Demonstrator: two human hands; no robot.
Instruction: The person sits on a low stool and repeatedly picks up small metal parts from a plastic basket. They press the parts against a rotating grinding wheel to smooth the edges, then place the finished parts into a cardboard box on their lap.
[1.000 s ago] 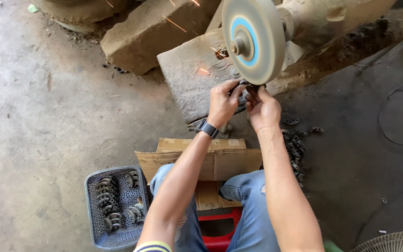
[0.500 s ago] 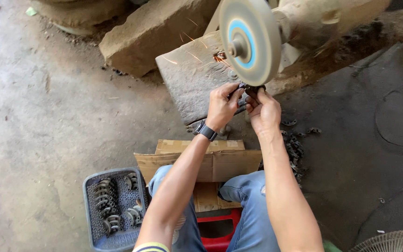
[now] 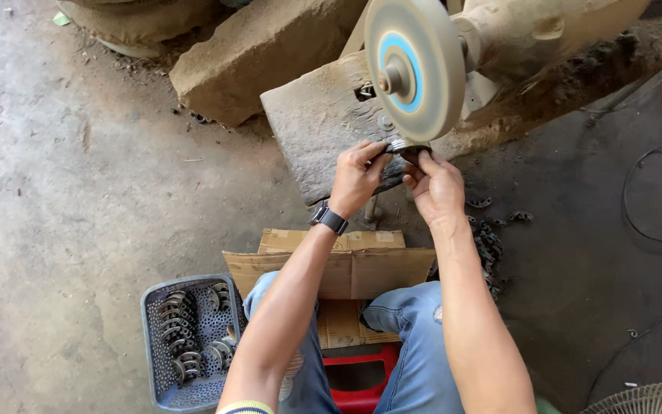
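Note:
A round grinding wheel [image 3: 415, 65] with a blue centre hangs on a dusty motor [image 3: 545, 34] above a grey slab [image 3: 316, 123]. My left hand [image 3: 358, 176] and my right hand [image 3: 434, 184] both pinch a small curved metal part [image 3: 401, 146] against the wheel's lower edge. A dark watch [image 3: 329, 218] sits on my left wrist. My knees in blue jeans [image 3: 400, 322] are below, over a red stool [image 3: 358, 379].
A grey perforated basket [image 3: 164, 368] holding several curved metal parts stands at lower left. A cardboard box [image 3: 346, 264] lies before my knees. Dark metal parts [image 3: 488, 245] are piled on the floor at right. A cable [image 3: 653, 238] and a fan grille [image 3: 653, 399] lie far right.
The sparks seen earlier on the slab are gone. Both hands stay at the wheel's lower edge with the part, shifted only slightly.

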